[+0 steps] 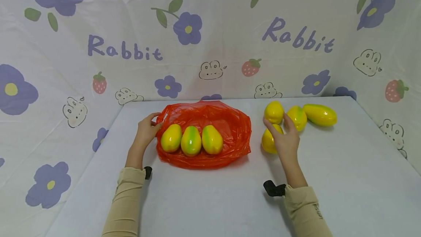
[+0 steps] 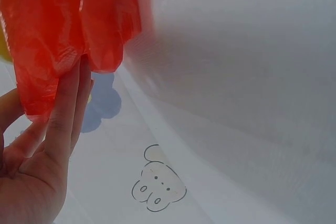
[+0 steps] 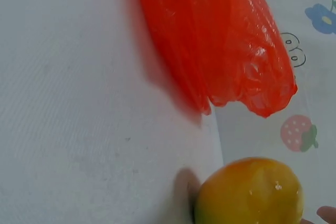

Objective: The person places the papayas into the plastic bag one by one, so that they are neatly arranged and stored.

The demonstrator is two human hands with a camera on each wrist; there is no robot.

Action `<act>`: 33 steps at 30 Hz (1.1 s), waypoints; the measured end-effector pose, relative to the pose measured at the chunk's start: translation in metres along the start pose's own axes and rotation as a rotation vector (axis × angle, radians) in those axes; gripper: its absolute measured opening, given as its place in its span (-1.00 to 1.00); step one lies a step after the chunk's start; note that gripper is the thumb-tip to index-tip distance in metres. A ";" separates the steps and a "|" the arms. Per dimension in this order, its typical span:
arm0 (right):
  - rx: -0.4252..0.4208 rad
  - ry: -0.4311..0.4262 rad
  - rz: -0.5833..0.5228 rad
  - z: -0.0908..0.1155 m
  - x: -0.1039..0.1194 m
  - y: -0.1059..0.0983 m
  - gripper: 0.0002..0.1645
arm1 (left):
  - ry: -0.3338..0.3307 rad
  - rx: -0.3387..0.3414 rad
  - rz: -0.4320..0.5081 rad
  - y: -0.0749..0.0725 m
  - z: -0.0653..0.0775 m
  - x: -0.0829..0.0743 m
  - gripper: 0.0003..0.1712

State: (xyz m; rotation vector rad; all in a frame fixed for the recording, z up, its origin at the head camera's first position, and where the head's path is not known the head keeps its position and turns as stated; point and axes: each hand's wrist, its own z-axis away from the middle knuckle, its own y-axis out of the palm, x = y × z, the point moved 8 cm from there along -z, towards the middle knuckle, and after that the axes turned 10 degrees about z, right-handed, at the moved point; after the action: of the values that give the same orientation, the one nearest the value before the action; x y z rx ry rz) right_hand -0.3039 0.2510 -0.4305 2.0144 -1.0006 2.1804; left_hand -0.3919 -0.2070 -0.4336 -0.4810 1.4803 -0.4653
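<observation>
Right fingers [image 1: 289,123] astride 1 fruit [image 1: 274,110]

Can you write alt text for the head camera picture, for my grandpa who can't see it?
A person's left hand holds the edge of an open red plastic bag with three yellow-green fruits in it. The right hand is at four more yellow fruits on a white table. Behind is a flowery rabbit cloth.

Wears wrinkled beige sleeves [image 1: 126,204]; shows dark lettering [image 1: 318,211] near the right cuff [image 1: 300,194], a black wrist device [image 1: 274,188] against it.
</observation>
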 end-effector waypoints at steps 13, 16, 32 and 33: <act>-0.013 0.009 0.011 0.000 -0.013 -0.001 0.04 | -0.002 0.001 -0.002 0.000 0.001 0.000 -0.42; -0.002 0.022 0.014 0.000 -0.016 0.001 0.03 | -0.002 0.001 -0.001 0.000 0.001 0.000 -0.42; 0.033 0.037 0.030 -0.001 -0.029 0.011 0.01 | 0.002 0.002 -0.013 0.001 0.000 0.000 -0.41; 0.035 0.037 0.036 -0.001 -0.029 0.012 0.01 | 0.002 0.002 -0.015 0.000 0.000 0.000 -0.41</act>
State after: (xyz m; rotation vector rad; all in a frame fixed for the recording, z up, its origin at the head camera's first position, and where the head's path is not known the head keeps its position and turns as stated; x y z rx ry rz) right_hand -0.3043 0.2537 -0.4619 1.9778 -1.0091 2.2596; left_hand -0.3919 -0.2066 -0.4336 -0.4906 1.4785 -0.4795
